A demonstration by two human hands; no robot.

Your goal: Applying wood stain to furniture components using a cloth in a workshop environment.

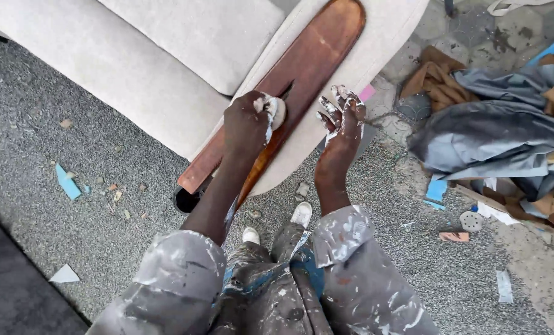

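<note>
- Where the sofa's arm carries a brown wood panel [301, 68], a white pad [274, 109] lies pressed to it about mid-length.
- Left hand [247, 124]: fingers clamped round the pad.
- Right hand [342, 118]: fingers spread, paint-smeared, resting on the cream sofa [165, 56] just beside the panel.
- Grey carpet [47, 142] below, littered with scraps.
- Grey cloth [494, 130] heaped to the right.

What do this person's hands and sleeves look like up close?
Both arms are bare from the elbow down, with grey, paint-splattered sleeves pushed up above them. The left hand and right hand wear no gloves; white paste or paint streaks them, thickest on the right hand's fingers.
</note>
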